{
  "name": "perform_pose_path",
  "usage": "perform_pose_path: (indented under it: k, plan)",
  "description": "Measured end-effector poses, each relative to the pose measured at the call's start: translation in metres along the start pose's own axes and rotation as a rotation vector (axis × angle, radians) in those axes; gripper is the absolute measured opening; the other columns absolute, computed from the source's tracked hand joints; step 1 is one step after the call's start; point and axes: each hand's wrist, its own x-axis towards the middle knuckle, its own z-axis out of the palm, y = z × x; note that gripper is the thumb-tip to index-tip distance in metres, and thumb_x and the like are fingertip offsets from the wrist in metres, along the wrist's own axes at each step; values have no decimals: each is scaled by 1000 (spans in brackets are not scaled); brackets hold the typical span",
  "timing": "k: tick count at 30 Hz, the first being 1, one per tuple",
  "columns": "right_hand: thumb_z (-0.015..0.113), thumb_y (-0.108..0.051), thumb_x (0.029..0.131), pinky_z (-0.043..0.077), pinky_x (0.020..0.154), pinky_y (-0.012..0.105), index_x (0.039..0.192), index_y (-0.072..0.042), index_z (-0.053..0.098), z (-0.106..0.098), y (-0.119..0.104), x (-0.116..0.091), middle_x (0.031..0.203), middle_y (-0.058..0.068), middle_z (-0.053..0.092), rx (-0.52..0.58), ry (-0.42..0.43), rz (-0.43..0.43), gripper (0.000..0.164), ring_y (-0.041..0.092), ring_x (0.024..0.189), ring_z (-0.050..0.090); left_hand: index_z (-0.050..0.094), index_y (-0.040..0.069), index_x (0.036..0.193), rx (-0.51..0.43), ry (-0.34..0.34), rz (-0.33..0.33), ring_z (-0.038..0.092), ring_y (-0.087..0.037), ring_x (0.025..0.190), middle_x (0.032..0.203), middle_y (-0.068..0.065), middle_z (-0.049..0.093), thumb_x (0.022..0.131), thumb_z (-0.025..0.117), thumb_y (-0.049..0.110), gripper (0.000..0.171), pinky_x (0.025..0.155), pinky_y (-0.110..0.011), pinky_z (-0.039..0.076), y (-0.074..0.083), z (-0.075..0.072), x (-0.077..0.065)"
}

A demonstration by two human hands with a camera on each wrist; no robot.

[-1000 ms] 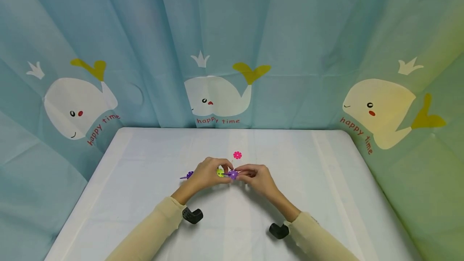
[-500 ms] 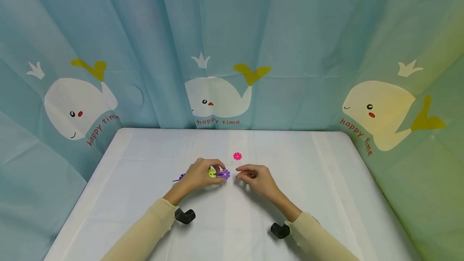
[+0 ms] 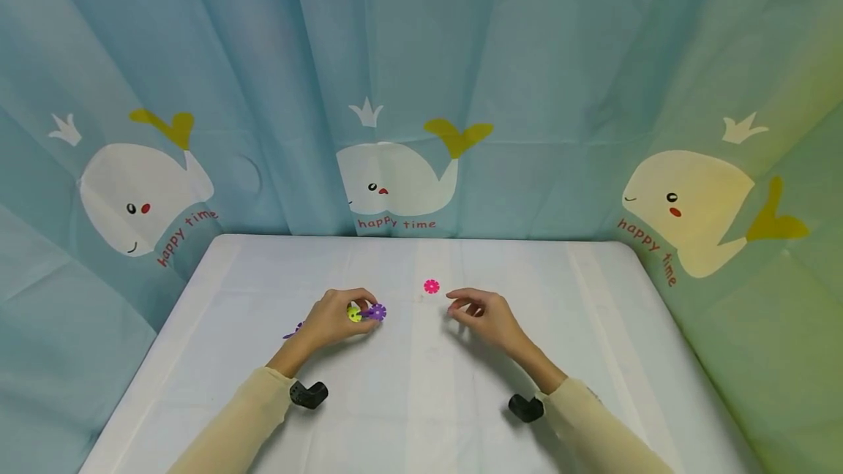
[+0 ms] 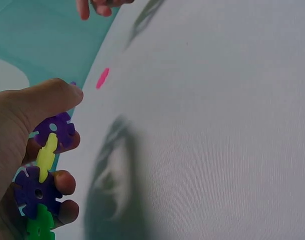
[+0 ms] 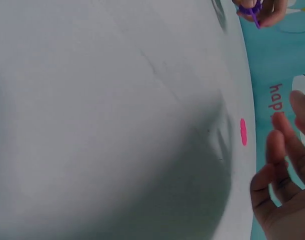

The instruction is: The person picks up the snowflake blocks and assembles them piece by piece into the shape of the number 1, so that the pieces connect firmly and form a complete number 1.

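Note:
My left hand (image 3: 332, 318) grips a chain of slotted plastic snowflake discs above the left-middle of the table. A purple disc (image 3: 377, 311) sticks out between thumb and fingertips at the chain's right end. Behind it in the left wrist view come a yellow disc (image 4: 46, 157), a darker purple disc (image 4: 36, 192) and a green disc (image 4: 40, 225), slotted into one another across the palm. My right hand (image 3: 490, 317) holds nothing, its fingers loosely bent over the table. Near its fingertips, to the left, a single pink disc (image 3: 431, 286) lies flat.
The table (image 3: 553, 276) has a white cloth and rounded far corners. A blue curtain (image 3: 546, 93) with printed whales hangs behind and along both sides. Black wrist cameras, left (image 3: 309, 395) and right (image 3: 525, 408), jut inward from the cream sleeves.
Both hands were at the purple end disc; the right let go. The left hand has carried the chain leftward, and the right hand has drifted slightly right. The pink disc has stayed put.

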Motion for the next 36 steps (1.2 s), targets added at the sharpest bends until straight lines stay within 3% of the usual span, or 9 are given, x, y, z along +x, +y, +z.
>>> perform_pose_path:
  k: [11, 20, 27, 36]
  plan:
    - [81, -14, 90, 49, 67, 29, 134, -4, 65, 5, 9, 42, 116, 16, 71, -130, -131, 52, 48, 18, 75, 60, 74, 21, 110, 37, -13, -11, 57, -9, 75, 90, 6, 72, 83, 87, 27, 30, 69, -30, 47, 2, -4, 2]
    - [77, -7, 90, 49, 74, 34, 126, -5, 71, 14, 21, 70, 106, 13, 71, -239, -138, 87, 36, 20, 80, 58, 75, 20, 109, 37, -9, -4, 58, -8, 76, 90, 6, 73, 83, 86, 28, 30, 69, -29, 48, 3, -2, 6]
    - [80, -12, 89, 47, 76, 39, 122, -12, 74, 17, 18, 79, 104, 9, 67, -305, -215, 148, 33, 23, 92, 58, 75, 20, 109, 29, -8, -14, 59, -9, 78, 89, 6, 73, 83, 87, 28, 29, 71, -30, 48, 6, -2, 7]
    - [79, -10, 89, 48, 77, 42, 110, -12, 77, 18, 15, 80, 101, 8, 64, -300, -219, 139, 21, 24, 93, 59, 75, 20, 109, 37, 0, -23, 60, -11, 79, 91, 4, 73, 83, 87, 26, 29, 71, -33, 49, 9, -1, 7]
